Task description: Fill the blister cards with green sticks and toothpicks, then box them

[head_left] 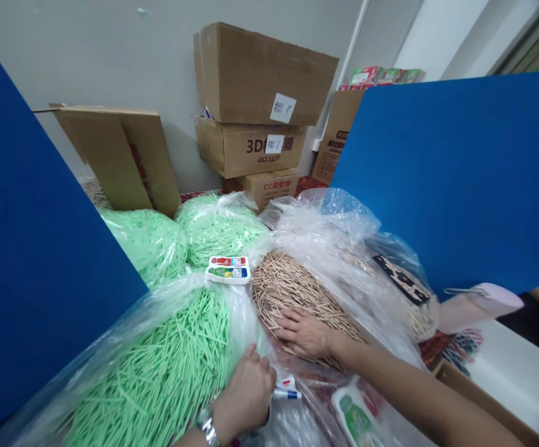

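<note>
Left hand (246, 394), grip curled and pinching a small white packet with a red and blue label (287, 388) against the clear plastic bag of thin green sticks (167, 372); best kept low and steady. Just beyond it, right hand (304, 332), fingers spread flat on the heap of slender tan wooden sticks (288, 288); gather lightly, since they look loose. Farther off: glossy flat white packet (228, 269), crinkled film, stacked brown cardboard boxes (260, 99).
</note>
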`<state>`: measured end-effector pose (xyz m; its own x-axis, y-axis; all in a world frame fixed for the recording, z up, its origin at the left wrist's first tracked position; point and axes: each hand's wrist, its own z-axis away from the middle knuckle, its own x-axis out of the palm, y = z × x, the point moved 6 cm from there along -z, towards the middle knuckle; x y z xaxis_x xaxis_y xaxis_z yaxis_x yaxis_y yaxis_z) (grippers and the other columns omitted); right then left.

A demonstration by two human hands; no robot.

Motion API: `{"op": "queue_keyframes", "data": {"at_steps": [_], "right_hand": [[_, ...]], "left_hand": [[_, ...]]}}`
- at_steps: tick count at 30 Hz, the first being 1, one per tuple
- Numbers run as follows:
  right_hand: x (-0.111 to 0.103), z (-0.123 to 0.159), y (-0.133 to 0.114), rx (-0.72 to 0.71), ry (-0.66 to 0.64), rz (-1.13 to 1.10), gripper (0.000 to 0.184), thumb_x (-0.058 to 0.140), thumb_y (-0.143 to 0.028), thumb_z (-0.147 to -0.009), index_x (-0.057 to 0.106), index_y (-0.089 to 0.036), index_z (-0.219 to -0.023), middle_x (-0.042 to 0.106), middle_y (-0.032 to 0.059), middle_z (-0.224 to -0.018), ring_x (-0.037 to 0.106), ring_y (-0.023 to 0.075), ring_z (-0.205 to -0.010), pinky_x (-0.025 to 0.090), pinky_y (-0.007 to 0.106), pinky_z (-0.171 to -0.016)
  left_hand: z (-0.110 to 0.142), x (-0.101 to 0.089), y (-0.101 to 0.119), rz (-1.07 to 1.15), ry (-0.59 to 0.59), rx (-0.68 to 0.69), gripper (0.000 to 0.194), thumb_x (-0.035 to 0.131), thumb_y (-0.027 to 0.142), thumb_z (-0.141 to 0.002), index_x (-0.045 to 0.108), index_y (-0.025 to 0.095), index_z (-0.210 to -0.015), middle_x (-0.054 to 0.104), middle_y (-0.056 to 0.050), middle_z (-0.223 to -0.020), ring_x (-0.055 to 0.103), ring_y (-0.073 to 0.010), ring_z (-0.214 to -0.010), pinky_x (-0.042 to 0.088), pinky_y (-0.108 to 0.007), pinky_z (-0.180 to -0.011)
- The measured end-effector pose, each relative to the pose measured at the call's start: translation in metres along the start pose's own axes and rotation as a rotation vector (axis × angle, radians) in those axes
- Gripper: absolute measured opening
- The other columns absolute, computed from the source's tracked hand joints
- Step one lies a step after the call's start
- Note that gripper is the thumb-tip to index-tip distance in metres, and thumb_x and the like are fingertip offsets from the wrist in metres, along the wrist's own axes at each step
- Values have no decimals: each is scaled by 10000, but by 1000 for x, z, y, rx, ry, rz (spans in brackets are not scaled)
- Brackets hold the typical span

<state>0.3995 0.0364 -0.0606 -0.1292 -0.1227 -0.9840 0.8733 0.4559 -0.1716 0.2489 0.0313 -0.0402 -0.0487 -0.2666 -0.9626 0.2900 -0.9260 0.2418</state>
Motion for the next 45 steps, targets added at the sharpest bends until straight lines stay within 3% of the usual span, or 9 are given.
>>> {"op": "queue_keyframes", "data": {"at_steps": [10, 19, 23, 25, 28, 31, 35, 41, 45], "right_hand": [[7, 20, 2, -165, -2, 25, 429, 424, -390, -932, 491, -258, -1334, 512, 89, -1362, 329, 276, -1323, 237, 520, -1076], [-18, 0, -5, 2, 169, -92, 355, 408, -296, -931, 577, -202, -1229, 611, 82, -1244, 503, 183, -1176, 288, 404, -1076], [-55, -11, -16, 143, 353, -241, 325, 398, -314, -943, 612, -182, -1149, 652, 95, -1157, 549, 191, -1122, 346, 396, -1032], [-80, -7, -28, 279, 496, -440, 335, 377, -358, -959, 601, -185, -1138, 654, 91, -1123, 577, 188, -1060, 427, 353, -931], [-103, -5, -64, 318, 471, -752, 383, 322, -431, -972, 598, -186, -1074, 665, 51, -945, 611, 147, -820, 471, 259, -715], [-114, -9, -103, 270, 383, -718, 363, 496, -505, -883, 628, -167, -865, 617, 11, -757, 540, 120, -658, 395, 211, -584], [-110, -11, -135, 278, 398, -553, 415, 547, -457, -873, 502, -170, -577, 466, -37, -579, 428, 90, -551, 295, 210, -532], [-101, -1, -174, 196, 448, -403, 361, 448, -362, -929, 507, -179, -624, 492, -12, -610, 469, 115, -602, 333, 235, -589], [-80, 20, -141, 261, 372, -576, 262, 359, -303, -971, 594, -190, -952, 625, 9, -808, 561, 110, -711, 404, 205, -654]], "left_hand": [[2, -3, -3, 47, 21, -13, 191, 543, 129, -679, 663, 126, -828, 680, -112, -832, 620, -242, -817, 327, -466, -1042], [8, -19, -2, 214, 110, -23, 233, 516, 17, -660, 663, 127, -804, 664, -129, -886, 604, -245, -867, 395, -438, -973], [29, -44, -9, 747, 438, -119, 87, 578, 190, -787, 660, 159, -786, 625, -122, -1099, 555, -255, -1012, 433, -372, -907], [43, -42, -19, 1084, 535, -265, 191, 607, 326, -802, 651, 146, -757, 661, -99, -908, 597, -226, -820, 481, -340, -758], [59, -30, -22, 1371, 485, -391, 322, 591, 427, -812, 609, 119, -716, 589, -27, -603, 515, -145, -522, 421, -264, -514], [71, -28, -17, 1546, 466, -411, 284, 680, 378, -749, 587, 112, -708, 561, 0, -586, 471, -114, -511, 383, -238, -507], [85, -28, -15, 1519, 500, -420, 258, 730, 344, -684, 596, 124, -695, 566, 11, -588, 476, -119, -536, 392, -231, -525], [102, 3, -16, 1404, 343, -370, 293, 743, 408, -632, 640, 136, -664, 612, 0, -581, 527, -150, -549, 448, -249, -555], [116, 19, -21, 1317, 403, -485, 309, 769, 431, -594, 659, 142, -591, 634, -21, -544, 573, -180, -535, 484, -262, -546]]}}
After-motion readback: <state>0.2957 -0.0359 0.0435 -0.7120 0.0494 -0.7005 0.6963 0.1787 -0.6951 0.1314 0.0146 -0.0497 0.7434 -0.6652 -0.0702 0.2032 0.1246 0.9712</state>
